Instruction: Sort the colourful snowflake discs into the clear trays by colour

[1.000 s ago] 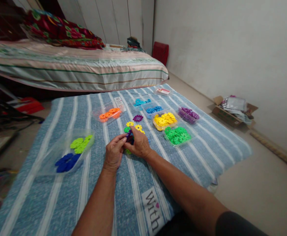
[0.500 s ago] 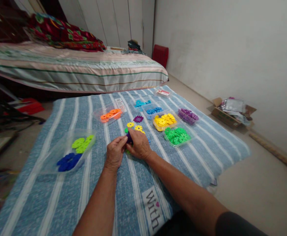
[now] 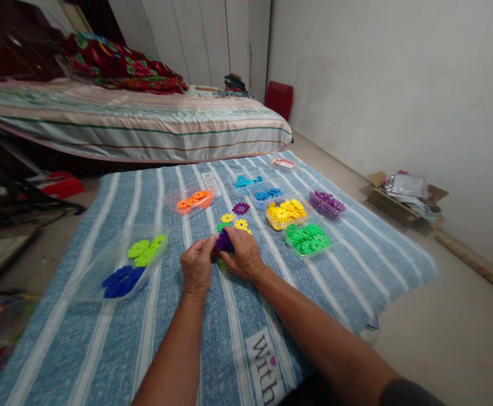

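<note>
Presently, on the head view, left hand (image 3: pixel 196 265) and right hand (image 3: pixel 245 256) both pinch a purple piece (image 3: pixel 224 242) with narrowed fingers, low over the striped blanket (image 3: pixel 102 338). Fingertips hide most of its shape, and a green piece (image 3: pixel 221 263) beneath is indistinct.

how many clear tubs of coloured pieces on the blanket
7: lime-and-blue tub at left; orange tub mid; teal tub, blue tub, yellow tub, purple tub, green tub at right. Far small tub: contents unclear.

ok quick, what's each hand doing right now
left hand: closed, pinching the purple flower piece
right hand: closed on the same piece from the other side
</note>
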`<state>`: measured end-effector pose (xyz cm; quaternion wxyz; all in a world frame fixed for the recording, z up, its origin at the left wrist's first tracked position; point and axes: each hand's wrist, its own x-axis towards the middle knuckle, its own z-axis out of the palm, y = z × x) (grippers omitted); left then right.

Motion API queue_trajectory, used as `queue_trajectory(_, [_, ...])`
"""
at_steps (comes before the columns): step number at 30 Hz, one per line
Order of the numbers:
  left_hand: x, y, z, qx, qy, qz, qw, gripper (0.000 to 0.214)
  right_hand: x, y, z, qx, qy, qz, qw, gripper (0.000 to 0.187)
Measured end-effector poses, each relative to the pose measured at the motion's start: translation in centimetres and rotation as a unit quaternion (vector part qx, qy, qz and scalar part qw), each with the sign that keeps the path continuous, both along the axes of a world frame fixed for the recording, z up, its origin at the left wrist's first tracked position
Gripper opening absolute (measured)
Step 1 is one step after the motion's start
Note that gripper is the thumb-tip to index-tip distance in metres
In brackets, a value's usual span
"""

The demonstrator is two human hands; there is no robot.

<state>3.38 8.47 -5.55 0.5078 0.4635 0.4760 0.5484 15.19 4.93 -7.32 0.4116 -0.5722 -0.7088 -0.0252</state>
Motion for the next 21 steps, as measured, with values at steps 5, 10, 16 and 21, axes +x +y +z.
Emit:
queue_trajectory(5, [-0.4,2.6,-0.3,0.037,0.195,0.134,0.971,0.029,-0.2,-0.1,-0.1,0.02,-0.001,0.008,1.0,0.057])
queue_trajectory(10, [-0.5,4.1,-0.9,0.069,0.317,0.134,0.936,0.025,-0.4,-0.3,0.0,0.037,0.009,0.01,0.999,0.055])
queue_trajectory(16, [-0.8,3.7,-1.7,0.099,0.348,0.053,0.931,0.026,-0.3,-0.8,0.6,0.029,0.019,0.009,0.999,0.057])
queue_trajectory(21, [-0.9,3.4,-1.5,0.111,0.354,0.039,0.928,0.025,2.0,-0.8,2.6,0.034,0.009,-0.01,0.999,0.059])
